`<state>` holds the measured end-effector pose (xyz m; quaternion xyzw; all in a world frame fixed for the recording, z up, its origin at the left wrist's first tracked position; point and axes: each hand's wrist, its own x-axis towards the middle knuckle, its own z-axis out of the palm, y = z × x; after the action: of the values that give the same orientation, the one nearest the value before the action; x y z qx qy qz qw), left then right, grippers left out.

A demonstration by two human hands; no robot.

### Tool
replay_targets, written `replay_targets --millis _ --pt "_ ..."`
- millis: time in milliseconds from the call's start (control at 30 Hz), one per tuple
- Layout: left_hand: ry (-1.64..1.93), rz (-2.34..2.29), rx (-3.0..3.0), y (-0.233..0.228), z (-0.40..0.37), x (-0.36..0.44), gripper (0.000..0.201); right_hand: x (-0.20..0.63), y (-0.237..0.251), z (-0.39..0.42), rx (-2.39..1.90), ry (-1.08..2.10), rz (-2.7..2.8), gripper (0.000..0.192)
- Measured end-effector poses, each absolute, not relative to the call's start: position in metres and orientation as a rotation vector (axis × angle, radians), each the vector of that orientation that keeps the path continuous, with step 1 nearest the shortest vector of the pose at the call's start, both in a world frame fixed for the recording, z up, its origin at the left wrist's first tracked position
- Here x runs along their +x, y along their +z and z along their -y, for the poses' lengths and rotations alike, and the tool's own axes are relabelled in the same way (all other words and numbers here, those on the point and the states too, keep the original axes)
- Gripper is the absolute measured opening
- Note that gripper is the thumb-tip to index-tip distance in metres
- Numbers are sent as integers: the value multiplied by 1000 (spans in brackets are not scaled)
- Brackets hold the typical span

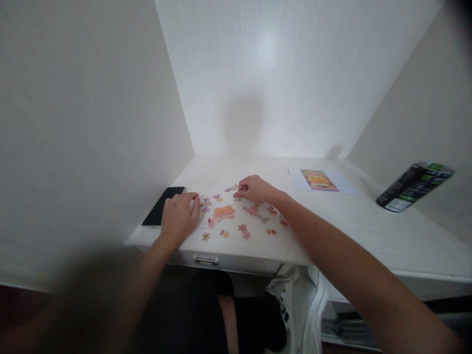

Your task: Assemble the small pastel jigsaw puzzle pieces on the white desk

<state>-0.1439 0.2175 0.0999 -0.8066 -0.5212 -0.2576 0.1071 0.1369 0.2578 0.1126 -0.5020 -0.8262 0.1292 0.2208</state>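
Puzzle pieces (236, 216), small, flat, knobbed

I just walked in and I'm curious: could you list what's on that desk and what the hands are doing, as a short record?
Surface: white desk with a drawer handle
Left hand: resting on the desk beside a black phone
Right hand: fingers curled over loose puzzle pieces
Joined part: small orange cluster
Far side: picture sheet
Right edge: dark can, tilted

White tabletop (368, 226) carrying scattered puzzle pieces (243, 216), a black phone (162, 206), a picture sheet (320, 180) and a tipped can (413, 187).
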Motion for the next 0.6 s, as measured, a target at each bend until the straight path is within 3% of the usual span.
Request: replay_targets --millis 200,600 --pt "-623 1434 -2475 98 -214 -139 32 133 109 -254 -1351 443 2301 16" --pt "-592 1354 -2585 99 -212 -135 30 149 117 -256 -1333 620 2300 19"
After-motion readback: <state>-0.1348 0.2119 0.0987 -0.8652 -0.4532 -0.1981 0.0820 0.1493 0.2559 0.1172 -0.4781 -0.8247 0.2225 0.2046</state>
